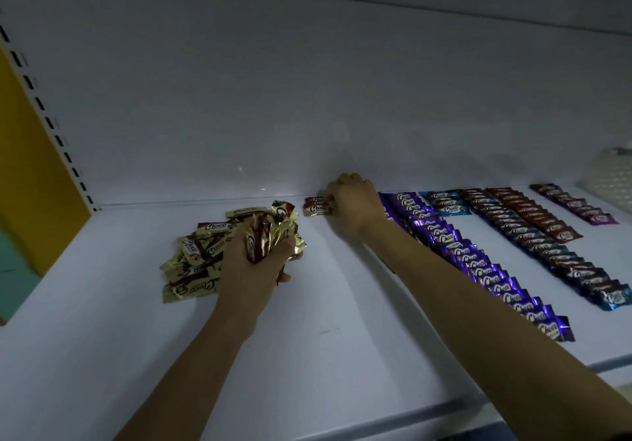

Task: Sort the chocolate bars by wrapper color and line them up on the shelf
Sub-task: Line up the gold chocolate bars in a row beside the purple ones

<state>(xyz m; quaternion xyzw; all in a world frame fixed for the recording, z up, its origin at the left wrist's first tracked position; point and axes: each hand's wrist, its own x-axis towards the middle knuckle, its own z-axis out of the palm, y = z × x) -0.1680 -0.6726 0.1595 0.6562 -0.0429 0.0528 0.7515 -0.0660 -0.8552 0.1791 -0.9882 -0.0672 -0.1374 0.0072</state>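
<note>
My left hand (266, 252) grips a crammed fistful of gold bars (273, 228) above the loose gold pile (195, 262), which is too tangled to count. If I slacken, some will spill across the shelf (307, 338). My right hand (352, 201), fingers curled, pinches the new gold row (316, 206) at the back wall (two bars showing, maybe a third). My forearm lies right against the purple row (478, 262), so a careless pull-back could scatter it. Beyond it I count one blue row (564, 262), one red row (537, 216) and one short magenta row (578, 204).
</note>
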